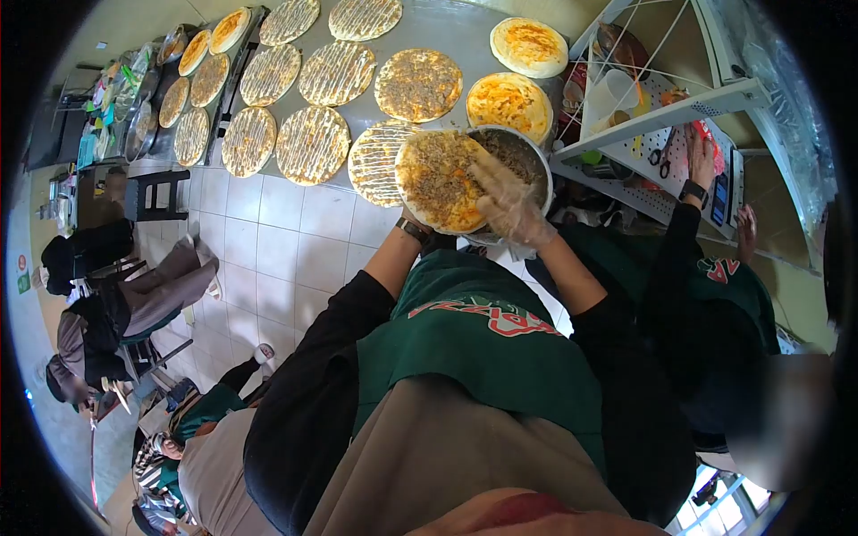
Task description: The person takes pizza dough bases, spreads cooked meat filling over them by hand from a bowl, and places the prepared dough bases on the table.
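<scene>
A round pizza point(438, 183) covered in ground meat and cheese is held up over the rim of a metal bowl point(539, 161). My left hand point(415, 217) supports it from beneath, with most of the fingers hidden under the crust. In a clear plastic glove, my right hand point(509, 198) lies over the pizza's right side, fingers stretched out on the topping. Brown ground meat point(502, 150) shows inside the bowl. Just beyond the held pizza sits another pizza point(380, 161) with white sauce stripes, partly covered by it.
Several pizzas stand in rows on the metal table point(357, 112), including a meat-topped pizza point(418, 85) and a sauced pizza point(509, 105). At right are a white shelf rack point(661, 116), scissors point(664, 161) and a co-worker's hand point(702, 161). A black stool point(164, 192) and seated people are at left.
</scene>
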A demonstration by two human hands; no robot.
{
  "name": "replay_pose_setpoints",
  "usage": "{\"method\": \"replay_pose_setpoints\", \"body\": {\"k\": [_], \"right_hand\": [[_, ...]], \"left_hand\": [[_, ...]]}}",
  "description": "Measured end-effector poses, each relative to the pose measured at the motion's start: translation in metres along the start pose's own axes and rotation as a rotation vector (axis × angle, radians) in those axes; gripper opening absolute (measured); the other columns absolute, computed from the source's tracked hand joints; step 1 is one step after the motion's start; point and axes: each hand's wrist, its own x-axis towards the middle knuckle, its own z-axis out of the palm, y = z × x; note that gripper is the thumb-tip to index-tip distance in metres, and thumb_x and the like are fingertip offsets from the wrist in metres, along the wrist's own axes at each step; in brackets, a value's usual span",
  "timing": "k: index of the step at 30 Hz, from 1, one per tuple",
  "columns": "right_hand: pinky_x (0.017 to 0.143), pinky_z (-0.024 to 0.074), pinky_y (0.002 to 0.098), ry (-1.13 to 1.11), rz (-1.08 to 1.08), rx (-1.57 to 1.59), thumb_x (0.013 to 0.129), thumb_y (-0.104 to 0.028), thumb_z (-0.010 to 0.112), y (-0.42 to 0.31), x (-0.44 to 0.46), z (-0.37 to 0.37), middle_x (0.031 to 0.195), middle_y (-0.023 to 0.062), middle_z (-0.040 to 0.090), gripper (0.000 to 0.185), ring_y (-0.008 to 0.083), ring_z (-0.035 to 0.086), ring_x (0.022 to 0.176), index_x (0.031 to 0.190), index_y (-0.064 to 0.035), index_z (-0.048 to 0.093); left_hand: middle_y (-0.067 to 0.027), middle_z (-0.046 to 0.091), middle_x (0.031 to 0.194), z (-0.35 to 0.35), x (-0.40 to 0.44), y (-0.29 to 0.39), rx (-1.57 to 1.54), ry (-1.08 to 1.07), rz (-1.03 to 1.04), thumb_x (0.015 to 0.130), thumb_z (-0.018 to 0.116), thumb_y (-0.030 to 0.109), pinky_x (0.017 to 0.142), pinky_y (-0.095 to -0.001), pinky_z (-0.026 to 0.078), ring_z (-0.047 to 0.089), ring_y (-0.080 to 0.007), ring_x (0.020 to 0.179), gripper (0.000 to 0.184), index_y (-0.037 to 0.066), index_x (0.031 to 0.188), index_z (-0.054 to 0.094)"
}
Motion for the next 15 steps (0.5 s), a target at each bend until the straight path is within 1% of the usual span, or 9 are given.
{"method": "replay_pose_setpoints", "body": {"k": [1,3,4,6,7,8,10,14,15], "right_hand": [[0.109,0.0309,0.0424,0.003,0.006,-0.001,0.093,-0.037,0.049,0.0,-0.001,0.0,0.141,0.0218,0.04,0.055,0.0373,0.04,0.129,0.137,-0.0043,0.043],[0.105,0.0357,0.0437,-0.077,-0.062,-0.246,0.092,-0.037,0.051,0.006,0.0,0.0,0.141,0.0223,0.039,0.055,0.0382,0.043,0.126,0.136,-0.0031,0.044],[0.105,0.0357,0.0437,-0.077,-0.063,-0.246,0.092,-0.037,0.051,0.018,-0.004,0.008,0.141,0.0223,0.039,0.055,0.0382,0.043,0.126,0.136,-0.0031,0.044],[0.107,0.0336,0.045,0.065,0.385,-0.124,0.093,-0.041,0.047,0.045,-0.013,0.023,0.143,0.0206,0.037,0.057,0.0366,0.04,0.13,0.137,-0.0057,0.044],[0.11,0.0267,0.0453,0.041,0.272,-0.146,0.094,-0.048,0.042,0.054,-0.018,0.02,0.144,0.0192,0.036,0.061,0.0343,0.035,0.134,0.139,-0.0058,0.042],[0.11,0.0267,0.0453,0.041,0.272,-0.146,0.094,-0.048,0.042,0.041,-0.009,0.009,0.144,0.0192,0.036,0.061,0.0343,0.035,0.134,0.139,-0.0058,0.042],[0.112,0.023,0.0435,-0.112,0.081,-0.19,0.094,-0.052,0.038,0.0,0.01,-0.01,0.144,0.0197,0.036,0.067,0.0335,0.033,0.135,0.14,-0.003,0.039],[0.112,0.024,0.0417,-0.134,0.037,-0.326,0.094,-0.053,0.039,0.032,0.013,0.016,0.143,0.0207,0.038,0.07,0.0337,0.035,0.134,0.141,-0.0011,0.037],[0.111,0.0245,0.042,-0.094,0.332,-0.201,0.093,-0.053,0.039,0.055,0.008,0.028,0.143,0.0206,0.038,0.07,0.0337,0.034,0.134,0.141,-0.0023,0.036]], "left_hand": [[-0.016,0.038,0.144,-0.002,-0.001,-0.002,-0.002,-0.007,-0.013,0.096,0.034,0.049,0.103,-0.0519,0.04,0.042,-0.032,0.129,0.061,0.011,0.144,0.03],[-0.016,0.037,0.145,0.0,0.0,-0.002,-0.002,-0.016,-0.027,0.096,0.034,0.049,0.104,-0.052,0.04,0.041,-0.032,0.13,0.062,0.012,0.145,0.028],[-0.0157,0.039,0.143,0.001,-0.001,-0.002,0.064,0.063,-0.013,0.097,0.035,0.048,0.102,-0.0505,0.042,0.044,-0.0313,0.128,0.06,0.011,0.144,0.031],[-0.0154,0.042,0.141,0.003,-0.003,-0.001,0.135,0.144,0.003,0.097,0.036,0.046,0.1,-0.0489,0.044,0.046,-0.0305,0.125,0.058,0.01,0.142,0.034],[-0.0153,0.042,0.141,0.004,-0.002,0.0,0.134,0.146,0.008,0.097,0.036,0.046,0.1,-0.0478,0.044,0.046,-0.0301,0.125,0.057,0.011,0.142,0.034],[-0.0152,0.042,0.141,0.003,-0.001,-0.001,0.131,0.148,0.013,0.097,0.036,0.045,0.1,-0.0467,0.045,0.046,-0.0297,0.126,0.057,0.011,0.143,0.033],[-0.0152,0.042,0.141,0.001,0.0,-0.004,0.142,0.155,0.016,0.097,0.036,0.045,0.1,-0.0465,0.045,0.046,-0.0297,0.126,0.057,0.011,0.143,0.033],[-0.0153,0.042,0.141,0.002,0.01,-0.007,0.209,0.16,0.051,0.098,0.036,0.046,0.1,-0.046,0.045,0.046,-0.0296,0.126,0.057,0.011,0.143,0.033],[-0.0153,0.042,0.141,0.003,0.012,-0.006,0.227,0.161,0.064,0.098,0.036,0.046,0.1,-0.0459,0.045,0.046,-0.0296,0.126,0.057,0.011,0.143,0.032]]}}
